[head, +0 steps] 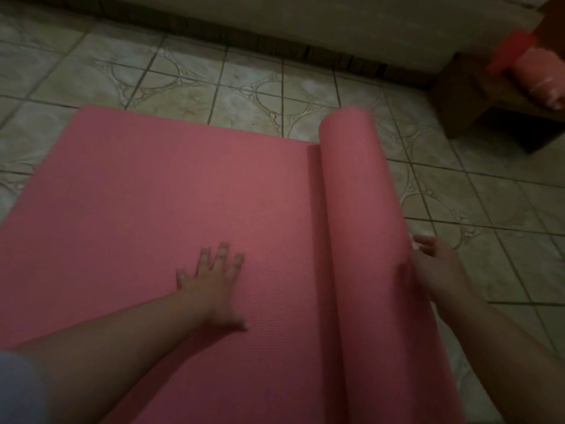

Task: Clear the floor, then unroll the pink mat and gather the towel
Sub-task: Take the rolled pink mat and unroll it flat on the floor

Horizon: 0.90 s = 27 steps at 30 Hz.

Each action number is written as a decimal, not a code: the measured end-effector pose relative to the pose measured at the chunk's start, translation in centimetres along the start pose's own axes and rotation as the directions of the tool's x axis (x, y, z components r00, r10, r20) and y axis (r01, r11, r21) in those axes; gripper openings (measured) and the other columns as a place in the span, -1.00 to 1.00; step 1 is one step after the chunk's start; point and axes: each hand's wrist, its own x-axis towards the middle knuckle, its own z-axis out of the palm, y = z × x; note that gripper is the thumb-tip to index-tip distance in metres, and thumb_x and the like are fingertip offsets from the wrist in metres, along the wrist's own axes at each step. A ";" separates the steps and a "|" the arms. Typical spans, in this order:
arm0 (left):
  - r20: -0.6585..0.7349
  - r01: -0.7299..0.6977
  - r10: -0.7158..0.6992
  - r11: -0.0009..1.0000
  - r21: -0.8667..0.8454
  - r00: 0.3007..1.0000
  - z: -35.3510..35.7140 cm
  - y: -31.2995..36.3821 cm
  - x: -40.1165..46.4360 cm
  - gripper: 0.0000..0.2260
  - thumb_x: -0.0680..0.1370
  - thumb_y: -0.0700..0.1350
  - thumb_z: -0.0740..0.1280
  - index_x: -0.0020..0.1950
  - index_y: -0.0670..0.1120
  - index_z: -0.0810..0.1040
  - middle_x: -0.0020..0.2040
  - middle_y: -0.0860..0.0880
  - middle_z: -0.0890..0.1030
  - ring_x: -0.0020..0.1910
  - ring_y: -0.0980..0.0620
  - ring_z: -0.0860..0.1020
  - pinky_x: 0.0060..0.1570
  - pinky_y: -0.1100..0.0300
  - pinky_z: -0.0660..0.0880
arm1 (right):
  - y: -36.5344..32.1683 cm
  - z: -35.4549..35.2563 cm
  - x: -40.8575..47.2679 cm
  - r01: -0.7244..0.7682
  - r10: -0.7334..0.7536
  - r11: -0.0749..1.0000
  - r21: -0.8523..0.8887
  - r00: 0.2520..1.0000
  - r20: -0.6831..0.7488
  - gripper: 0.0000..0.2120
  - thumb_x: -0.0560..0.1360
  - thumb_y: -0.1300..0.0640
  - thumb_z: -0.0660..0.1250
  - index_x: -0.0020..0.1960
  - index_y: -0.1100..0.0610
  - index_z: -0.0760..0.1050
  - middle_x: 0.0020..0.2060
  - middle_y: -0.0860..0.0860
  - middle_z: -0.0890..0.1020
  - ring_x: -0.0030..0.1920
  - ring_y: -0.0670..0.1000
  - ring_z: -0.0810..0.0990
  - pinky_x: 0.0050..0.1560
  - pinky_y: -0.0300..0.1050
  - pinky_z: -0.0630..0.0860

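The pink mat (171, 191) lies partly unrolled on the tiled floor, its flat part spreading to the left. The part still rolled (363, 215) forms a long tube running from near me toward the far wall. My left hand (214, 280) presses flat on the unrolled surface with fingers spread. My right hand (434, 270) rests against the right side of the roll, fingers fairly straight. No towel can be told apart in this dim view.
Patterned floor tiles (250, 87) surround the mat. A pale wall or furniture base (305, 29) runs along the back. At the far right stands a low wooden bench (470, 96) with red and pink rolled items (538, 78) on it.
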 end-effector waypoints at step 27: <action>0.044 0.175 -0.175 0.984 -0.016 0.984 0.6 -5.4 -2.5 0.25 0.20 0.48 0.36 0.49 -0.01 -0.43 0.44 -0.07 -0.53 0.51 -0.28 -0.28 0.42 -0.32 0.11 | -1.3 5.4 -2.8 0.068 -0.040 0.975 -0.213 0.990 0.133 0.15 0.15 -0.09 0.62 0.52 -0.09 -0.03 0.29 0.08 0.52 0.19 0.15 0.56 0.16 -0.09 0.46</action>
